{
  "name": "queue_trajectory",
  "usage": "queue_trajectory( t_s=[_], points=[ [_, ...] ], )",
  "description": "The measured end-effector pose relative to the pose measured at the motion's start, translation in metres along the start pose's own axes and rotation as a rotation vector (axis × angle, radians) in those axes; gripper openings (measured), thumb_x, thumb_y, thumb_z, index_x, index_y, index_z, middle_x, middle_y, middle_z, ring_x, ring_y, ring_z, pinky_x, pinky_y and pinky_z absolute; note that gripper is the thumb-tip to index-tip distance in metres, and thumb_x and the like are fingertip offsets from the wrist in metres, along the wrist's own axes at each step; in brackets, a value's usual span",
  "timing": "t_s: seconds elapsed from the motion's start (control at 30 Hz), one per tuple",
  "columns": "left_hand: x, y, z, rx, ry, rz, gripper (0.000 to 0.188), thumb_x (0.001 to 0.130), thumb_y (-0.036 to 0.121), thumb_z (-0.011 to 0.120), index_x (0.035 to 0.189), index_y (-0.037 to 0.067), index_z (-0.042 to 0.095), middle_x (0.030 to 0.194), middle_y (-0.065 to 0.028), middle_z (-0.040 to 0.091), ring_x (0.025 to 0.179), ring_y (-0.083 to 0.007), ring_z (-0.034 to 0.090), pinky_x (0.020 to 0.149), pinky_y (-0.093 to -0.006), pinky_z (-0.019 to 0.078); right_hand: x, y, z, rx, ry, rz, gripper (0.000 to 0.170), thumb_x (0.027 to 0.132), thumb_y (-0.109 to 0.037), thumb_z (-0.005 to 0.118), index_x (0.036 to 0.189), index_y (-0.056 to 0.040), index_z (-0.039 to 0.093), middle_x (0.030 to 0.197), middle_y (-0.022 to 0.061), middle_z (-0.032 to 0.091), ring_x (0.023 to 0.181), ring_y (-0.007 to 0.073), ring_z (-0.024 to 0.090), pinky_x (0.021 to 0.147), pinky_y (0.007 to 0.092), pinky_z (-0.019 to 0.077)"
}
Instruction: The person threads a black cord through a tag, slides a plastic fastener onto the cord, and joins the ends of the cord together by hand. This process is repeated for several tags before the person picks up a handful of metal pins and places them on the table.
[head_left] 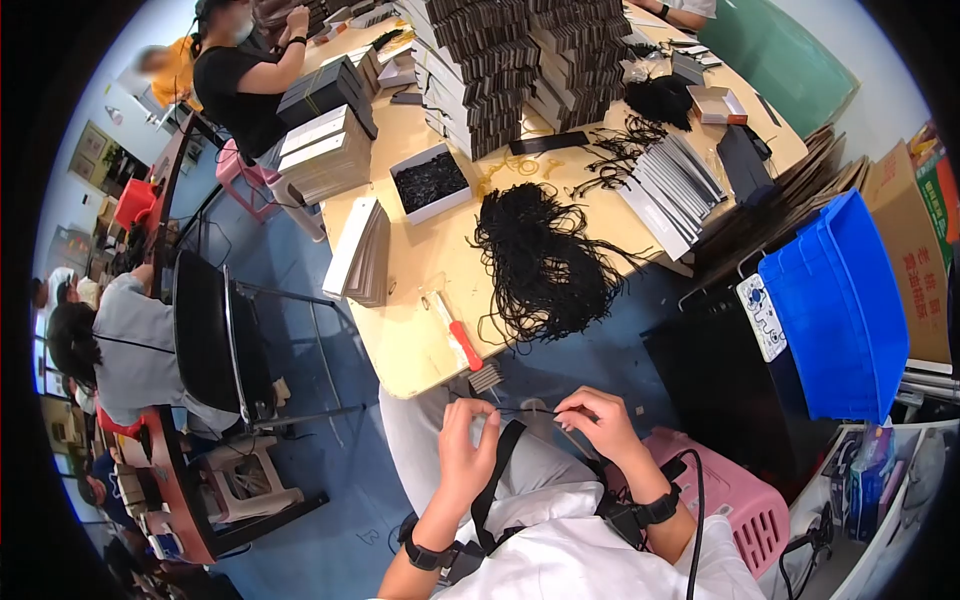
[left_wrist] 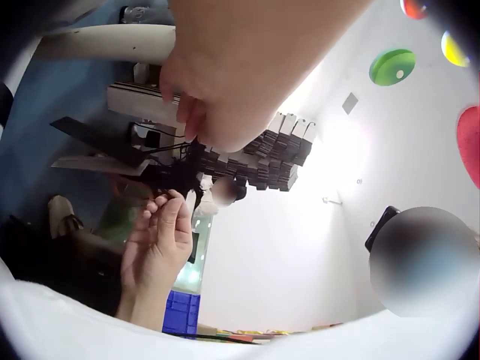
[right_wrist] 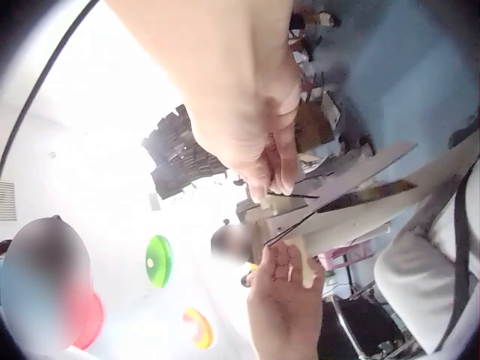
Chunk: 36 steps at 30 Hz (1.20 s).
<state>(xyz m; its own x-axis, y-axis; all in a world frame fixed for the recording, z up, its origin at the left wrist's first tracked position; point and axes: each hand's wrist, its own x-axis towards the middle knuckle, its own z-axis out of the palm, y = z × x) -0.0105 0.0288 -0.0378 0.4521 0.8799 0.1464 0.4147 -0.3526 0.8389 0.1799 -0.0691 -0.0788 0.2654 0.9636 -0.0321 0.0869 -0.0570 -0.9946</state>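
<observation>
Over the person's lap [head_left: 548,462], the left hand [head_left: 470,450] and the right hand [head_left: 608,430] lie at about 9 and 3 o'clock of each other, apart, each pinching a thin black cord [right_wrist: 291,229] between thumb and fingertips. No finished knot shows on it; whether one has been started is too small to tell. At 4 o'clock, beside the lap, stands a pink stool [head_left: 715,500].

On the table [head_left: 408,352], a red-handled tool [head_left: 465,346] lies at 11 o'clock, near the edge, and a big loose heap of black cords [head_left: 545,262] spreads at 12, partly hanging over. Most of the cord supply seems still unworked.

Farther out, an upright stack of white cards [head_left: 360,255] and an open box of small black pieces [head_left: 430,183] sit at 10 to 11 o'clock, pale strips [head_left: 675,190] fan out at 1, and a blue bin [head_left: 835,310] stands at 2. Beyond, tall stacks of dark cards [head_left: 520,80] rise at 12; whether these are finished, I cannot tell. A person in black [head_left: 240,85] works at 11.
</observation>
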Motion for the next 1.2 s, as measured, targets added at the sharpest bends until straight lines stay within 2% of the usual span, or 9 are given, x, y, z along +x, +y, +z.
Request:
queue_trajectory(
  t_s=[0.13,0.23,0.4,0.53,0.63,0.8,0.87,0.97,1.2],
  points=[
    [-0.015,0.005,-0.006,-0.613,-0.119,-0.352,0.005,0.09,0.003,0.058,0.093,0.0,0.054,0.09,-0.0078,0.061,0.091,-0.0169,0.059,0.083,-0.0296,0.0452,0.004,-0.042,0.005,0.098,-0.077,-0.032,0.009,0.083,0.009,0.061,0.09,0.0062,0.065,0.086,0.0117,0.063,0.072,0.0157,0.066,0.065,0.0248,0.0536],
    [-0.018,0.015,-0.011,-0.7,-0.164,-0.284,0.007,0.093,0.004,0.056,0.097,0.0,0.054,0.098,-0.0097,0.063,0.098,-0.0143,0.058,0.086,-0.028,0.0451,0.004,-0.059,0.011,0.047,-0.125,-0.103,0.01,0.083,0.009,0.061,0.092,0.0054,0.065,0.088,0.0121,0.064,0.074,0.0173,0.067,0.066,0.0266,0.0543],
    [-0.022,0.023,-0.009,-0.606,-0.22,-0.214,0.007,0.091,0.002,0.058,0.097,-0.002,0.056,0.11,-0.0138,0.063,0.106,-0.0179,0.058,0.091,-0.0306,0.043,0.008,-0.066,0.021,-0.28,-0.036,-0.424,0.012,0.08,0.006,0.066,0.09,0.0023,0.063,0.083,0.0123,0.066,0.074,0.0202,0.068,0.063,0.028,0.0534],
    [-0.017,0.04,-0.008,-0.21,-0.088,0.034,0.012,0.078,-0.007,0.068,0.087,0.0,0.067,0.093,-0.0111,0.067,0.086,-0.0198,0.065,0.075,-0.0276,0.0499,0.003,-0.071,0.029,-0.358,0.041,-0.409,0.013,0.081,0.0,0.067,0.089,0.0,0.057,0.081,0.0118,0.065,0.072,0.0295,0.066,0.063,0.0306,0.053],
    [-0.02,0.037,-0.007,-0.179,-0.071,-0.004,0.015,0.076,-0.009,0.068,0.086,0.001,0.069,0.089,-0.0097,0.067,0.081,-0.019,0.065,0.07,-0.0265,0.0501,0.001,-0.071,0.026,-0.411,0.106,-0.286,0.017,0.082,-0.001,0.068,0.089,0.0013,0.053,0.079,0.0105,0.065,0.066,0.0236,0.067,0.059,0.0305,0.0532],
    [-0.014,0.04,-0.014,-0.262,-0.155,0.027,0.017,0.074,-0.007,0.07,0.087,0.004,0.07,0.09,-0.0081,0.068,0.079,-0.0199,0.065,0.067,-0.0284,0.0513,0.011,-0.059,0.009,0.487,-0.233,0.221,0.013,0.086,0.002,0.064,0.095,0.0027,0.054,0.074,0.0075,0.065,0.063,0.0171,0.067,0.055,0.0258,0.0541],
    [-0.009,0.047,-0.022,-0.212,-0.162,0.073,0.017,0.074,-0.007,0.07,0.087,0.004,0.07,0.089,-0.0079,0.067,0.078,-0.0196,0.065,0.066,-0.0288,0.0509,0.012,-0.041,0.003,0.597,-0.329,0.271,0.015,0.086,0.001,0.063,0.099,0.0024,0.056,0.087,0.0096,0.066,0.075,0.0183,0.067,0.065,0.0255,0.0532],
    [-0.003,0.058,-0.03,-0.192,-0.18,0.136,0.015,0.074,-0.007,0.07,0.085,0.003,0.069,0.088,-0.008,0.067,0.076,-0.0194,0.064,0.065,-0.0292,0.0501,0.013,-0.032,0.008,0.324,-0.301,-0.133,0.038,0.081,-0.003,0.07,0.117,0.0003,0.057,0.118,0.0119,0.058,0.108,0.0192,0.055,0.09,0.0335,0.0437],
    [0.007,0.06,-0.038,-0.459,-0.135,0.102,0.011,0.077,-0.007,0.07,0.087,-0.004,0.067,0.089,-0.014,0.064,0.082,-0.0191,0.061,0.073,-0.0283,0.0484,0.002,-0.018,0.038,0.233,-0.404,-0.082,0.053,0.078,-0.006,0.074,0.127,-0.0036,0.053,0.122,0.0093,0.058,0.112,0.0176,0.055,0.092,0.0317,0.0434]
  ],
)
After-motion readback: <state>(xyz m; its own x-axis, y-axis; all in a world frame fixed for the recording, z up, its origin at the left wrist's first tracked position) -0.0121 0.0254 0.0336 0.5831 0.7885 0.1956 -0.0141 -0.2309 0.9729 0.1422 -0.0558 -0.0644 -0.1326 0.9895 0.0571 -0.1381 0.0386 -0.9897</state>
